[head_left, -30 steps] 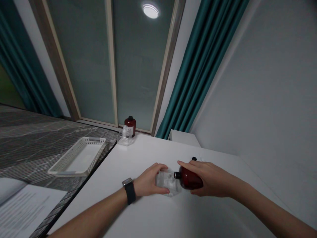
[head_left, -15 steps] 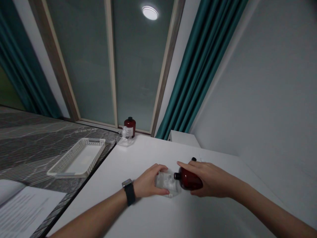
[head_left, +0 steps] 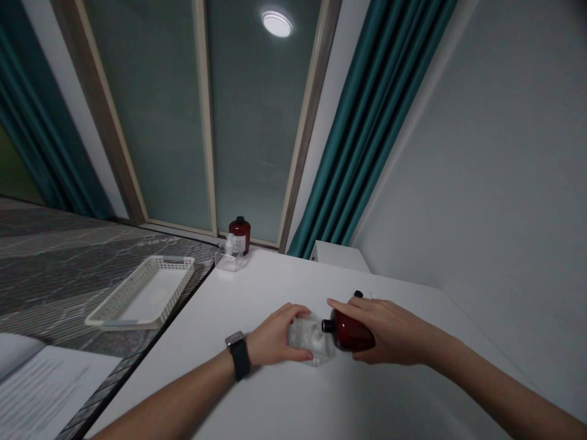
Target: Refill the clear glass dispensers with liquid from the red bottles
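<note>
My left hand (head_left: 282, 336), below a wrist with a black-strapped watch, is closed around the side of a clear plastic container (head_left: 305, 333) on the white table. In my right hand (head_left: 387, 333) is a dark red-brown bottle (head_left: 351, 332), tilted on its side. Its uncapped black neck points left, over the right part of the container. I cannot make out whether liquid is coming from it. A small black cap or bottle top (head_left: 358, 294) shows just behind my right hand; what it belongs to is hidden.
At the table's (head_left: 257, 287) far left corner stand another red-brown bottle (head_left: 240, 232) with a label and a clear tray (head_left: 230, 263) holding a clear object. Left, on grey patterned fabric, lie a white basket (head_left: 158, 263) and an open booklet (head_left: 55, 391). A white cabinet (head_left: 342, 253) stands behind the table.
</note>
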Demonstrator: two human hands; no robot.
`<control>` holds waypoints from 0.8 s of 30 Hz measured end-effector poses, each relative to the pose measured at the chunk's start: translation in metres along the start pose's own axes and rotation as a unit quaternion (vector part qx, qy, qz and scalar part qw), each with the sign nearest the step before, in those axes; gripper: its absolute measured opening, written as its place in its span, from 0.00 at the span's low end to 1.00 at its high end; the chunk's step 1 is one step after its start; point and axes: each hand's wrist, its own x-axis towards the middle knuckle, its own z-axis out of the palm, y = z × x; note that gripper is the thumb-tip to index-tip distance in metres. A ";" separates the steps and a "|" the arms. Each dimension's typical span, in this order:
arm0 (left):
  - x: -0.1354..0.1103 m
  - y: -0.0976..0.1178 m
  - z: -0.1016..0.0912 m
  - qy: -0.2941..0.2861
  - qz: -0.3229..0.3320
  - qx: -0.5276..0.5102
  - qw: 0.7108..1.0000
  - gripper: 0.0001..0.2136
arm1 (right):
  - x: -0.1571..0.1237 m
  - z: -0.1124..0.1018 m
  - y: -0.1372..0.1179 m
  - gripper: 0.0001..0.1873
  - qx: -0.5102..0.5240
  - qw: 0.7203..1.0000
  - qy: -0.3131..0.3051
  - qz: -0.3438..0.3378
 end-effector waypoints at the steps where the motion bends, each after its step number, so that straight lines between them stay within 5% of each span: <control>1: 0.000 0.000 0.000 0.000 -0.001 0.000 1.000 0.32 | 0.000 0.000 0.000 0.49 -0.001 1.000 0.002 -0.002; 24: -0.001 0.000 0.000 0.003 -0.004 0.003 1.000 0.33 | 0.001 0.003 0.002 0.48 -0.022 0.999 0.021 -0.020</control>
